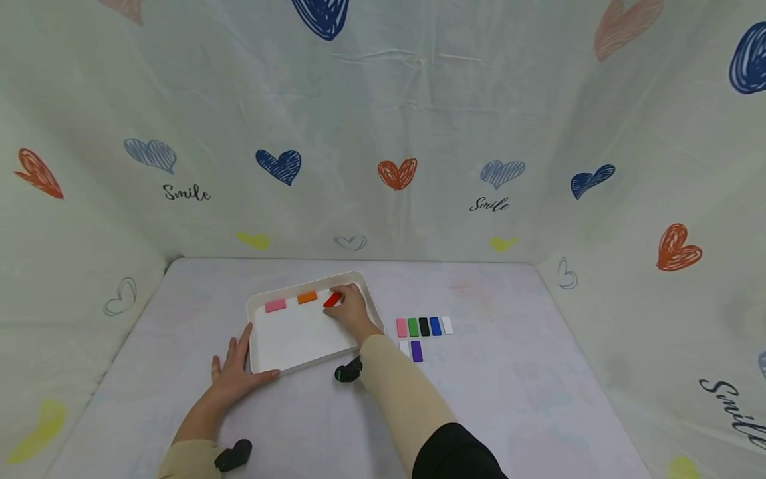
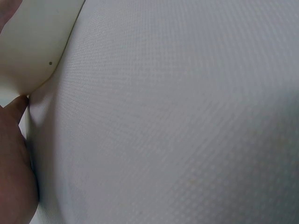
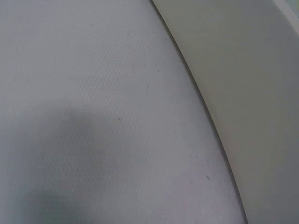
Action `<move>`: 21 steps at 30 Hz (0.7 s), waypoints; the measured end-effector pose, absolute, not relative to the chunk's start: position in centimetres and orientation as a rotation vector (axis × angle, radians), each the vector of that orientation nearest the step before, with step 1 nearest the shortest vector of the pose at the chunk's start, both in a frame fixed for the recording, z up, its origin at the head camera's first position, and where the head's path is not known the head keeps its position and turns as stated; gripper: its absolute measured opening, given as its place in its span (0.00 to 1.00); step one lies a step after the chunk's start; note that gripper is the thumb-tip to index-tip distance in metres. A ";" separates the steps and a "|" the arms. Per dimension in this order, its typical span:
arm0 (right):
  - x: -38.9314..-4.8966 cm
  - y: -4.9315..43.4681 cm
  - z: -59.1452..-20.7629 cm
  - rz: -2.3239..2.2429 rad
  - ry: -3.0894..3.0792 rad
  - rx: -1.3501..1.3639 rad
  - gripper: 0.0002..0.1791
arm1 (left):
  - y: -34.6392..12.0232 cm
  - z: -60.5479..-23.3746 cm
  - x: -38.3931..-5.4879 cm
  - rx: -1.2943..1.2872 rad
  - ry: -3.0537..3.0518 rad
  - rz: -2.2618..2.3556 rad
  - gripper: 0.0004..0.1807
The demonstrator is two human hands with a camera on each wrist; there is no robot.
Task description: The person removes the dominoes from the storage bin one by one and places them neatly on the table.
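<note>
A white rectangular tray point(image 1: 299, 346) lies at a slant on the table, its outer wall also visible in the right wrist view point(image 3: 243, 93). Inside, along the far side, sit a pink block point(image 1: 275, 305) and an orange block point(image 1: 307, 297). To their right, my right hand point(image 1: 353, 314) pinches a red block point(image 1: 332, 301) between thumb and fingers, over the tray's far right part. My left hand point(image 1: 230, 378) has its fingers spread against the tray's left side, with the thumb at the front edge. In the left wrist view, part of the left hand point(image 2: 14, 163) touches the tray's corner.
Right of the tray lies a row of small blocks: pink point(image 1: 401, 327), green point(image 1: 413, 327), black point(image 1: 424, 326), blue point(image 1: 435, 326) and white point(image 1: 447, 324). Below are a purple block point(image 1: 416, 351) and a partly covered white one point(image 1: 404, 347). A heart-printed curtain point(image 1: 335, 133) surrounds the table.
</note>
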State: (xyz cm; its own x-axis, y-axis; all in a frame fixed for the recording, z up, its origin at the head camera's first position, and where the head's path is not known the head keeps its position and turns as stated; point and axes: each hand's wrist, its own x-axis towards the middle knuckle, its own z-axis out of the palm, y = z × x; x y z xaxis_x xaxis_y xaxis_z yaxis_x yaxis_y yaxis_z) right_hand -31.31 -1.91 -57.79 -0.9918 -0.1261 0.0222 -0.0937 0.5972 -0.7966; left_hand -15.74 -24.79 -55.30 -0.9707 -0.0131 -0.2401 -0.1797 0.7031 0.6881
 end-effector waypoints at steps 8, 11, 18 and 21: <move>-30.8 -1.7 -56.9 -1.343 2.692 -0.206 0.22 | -24.7 -55.2 -15.6 -0.157 2.698 1.125 0.70; -30.5 -1.4 -56.3 -1.295 2.644 -0.224 0.21 | -24.6 -55.1 -15.6 -0.150 2.701 1.130 0.69; -29.4 -0.7 -55.2 -1.298 2.529 -0.256 0.20 | -24.8 -55.0 -15.7 -0.141 2.684 1.107 0.70; -28.9 -0.3 -54.8 -1.315 2.496 -0.296 0.20 | -24.8 -55.0 -15.9 -0.145 2.688 1.092 0.70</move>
